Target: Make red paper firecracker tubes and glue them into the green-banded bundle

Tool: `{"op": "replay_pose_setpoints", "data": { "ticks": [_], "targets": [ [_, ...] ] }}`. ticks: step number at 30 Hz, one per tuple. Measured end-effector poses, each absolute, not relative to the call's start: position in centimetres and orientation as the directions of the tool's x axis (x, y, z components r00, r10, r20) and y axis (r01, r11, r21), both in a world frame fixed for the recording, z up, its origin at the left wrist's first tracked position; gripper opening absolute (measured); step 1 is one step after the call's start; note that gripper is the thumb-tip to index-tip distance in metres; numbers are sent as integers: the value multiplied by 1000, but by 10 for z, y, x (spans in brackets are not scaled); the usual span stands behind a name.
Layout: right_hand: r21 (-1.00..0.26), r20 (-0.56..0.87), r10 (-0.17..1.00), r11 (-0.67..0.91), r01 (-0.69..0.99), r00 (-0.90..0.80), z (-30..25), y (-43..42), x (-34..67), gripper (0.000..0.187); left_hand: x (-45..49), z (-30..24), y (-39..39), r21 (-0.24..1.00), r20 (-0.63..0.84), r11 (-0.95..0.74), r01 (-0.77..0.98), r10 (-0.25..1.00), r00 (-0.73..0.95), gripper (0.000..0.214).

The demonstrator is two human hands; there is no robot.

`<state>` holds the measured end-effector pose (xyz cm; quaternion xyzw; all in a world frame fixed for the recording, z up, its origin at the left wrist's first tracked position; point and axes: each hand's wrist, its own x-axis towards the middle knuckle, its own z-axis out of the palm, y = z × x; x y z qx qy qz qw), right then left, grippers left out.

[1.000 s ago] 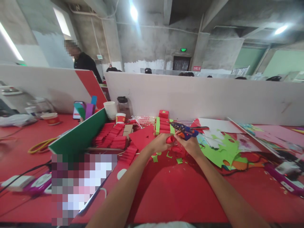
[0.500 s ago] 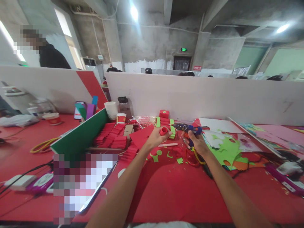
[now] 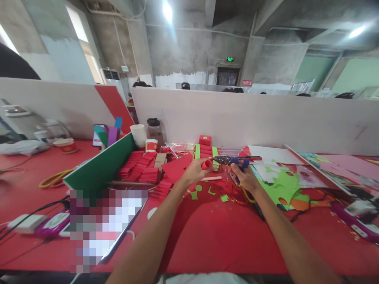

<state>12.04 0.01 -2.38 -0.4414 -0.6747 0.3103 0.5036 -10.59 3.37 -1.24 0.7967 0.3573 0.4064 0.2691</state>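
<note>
My left hand point(image 3: 196, 171) is closed around a small red paper tube point(image 3: 206, 165), whose round open end faces me. In my right hand point(image 3: 243, 176) is a blue glue gun point(image 3: 232, 161), its nozzle pointing left, close to the tube. Whether the nozzle touches the tube I cannot tell. Just behind my left hand lies a bundle of red tubes point(image 3: 206, 150) with bright green bands. A red box with a yellow star point(image 3: 205, 140) sits behind the bundle. A pale pink stick point(image 3: 212, 178) lies below the tube.
Stacks of folded red paper point(image 3: 142, 169) lie left, beside a green board point(image 3: 100, 169). A screen point(image 3: 124, 221) rests nearer me. Green paper scraps point(image 3: 194, 193) are scattered in front; cut green sheets point(image 3: 281, 183) lie right. Paper cups point(image 3: 151, 145) and a bottle point(image 3: 155, 132) stand behind.
The glue gun's nozzle has come down slightly, nearer the tube's opening. The tube is turned a little more to the right. A person at the far left has moved mostly out of view.
</note>
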Motion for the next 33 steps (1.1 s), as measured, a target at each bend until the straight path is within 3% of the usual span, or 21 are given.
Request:
{"op": "replay_pose_setpoints", "data": {
  "ticks": [6,10,12,15,20,26,33],
  "targets": [
    [-911,399,917,395,121,7,-16,-3,110,36,-107,-11,33,674,434,-630,387,761,482,39],
    [-889,417,899,373,266,133,-12,4,119,38,-108,-9,34,639,412,-612,465,784,465,39],
    [-784,496,854,360,507,161,-11,9,130,35,-108,-8,36,614,391,-573,544,819,420,40],
    [-495,599,800,344,798,27,-12,16,148,25,-108,-9,39,554,368,-506,661,861,351,37],
    [-233,379,902,309,922,-206,-23,21,166,31,-109,-13,43,436,362,-435,788,886,289,35],
    [-110,193,937,317,942,-293,-36,26,168,25,-110,-20,45,309,330,-415,856,891,313,31],
    [-128,281,943,220,967,-177,-43,35,186,35,-109,-17,42,237,271,-416,878,896,351,31]
  ]
}}
